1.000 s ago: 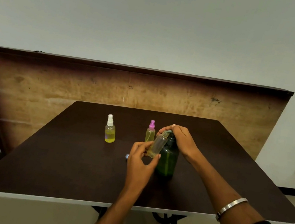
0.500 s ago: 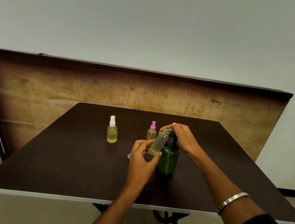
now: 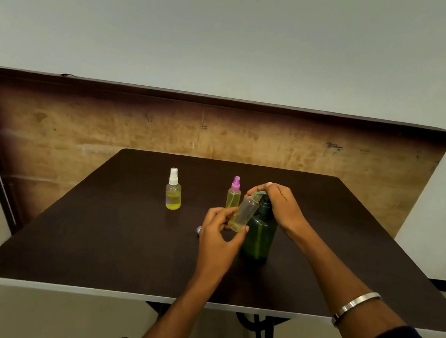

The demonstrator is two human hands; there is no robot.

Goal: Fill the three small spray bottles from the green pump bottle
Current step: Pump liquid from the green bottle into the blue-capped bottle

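Note:
The dark green pump bottle [image 3: 259, 235] stands near the middle of the dark table [image 3: 115, 239]. My right hand [image 3: 280, 205] curls over its pump head from above. My left hand [image 3: 219, 237] pinches an uncapped clear spray bottle [image 3: 244, 213] and tilts its mouth up against the pump spout; a little yellow liquid sits at its bottom. A white-capped spray bottle [image 3: 173, 194] with yellow liquid stands at the left. A pink-capped spray bottle [image 3: 233, 194] stands just behind my left hand.
A small bluish cap [image 3: 198, 229] lies on the table, half hidden by my left hand. A worn wooden board [image 3: 105, 125] stands upright behind the table. The table's white front edge [image 3: 77, 290] is close to me.
Both hands and the bottles keep the same pose; only the camera has shifted slightly.

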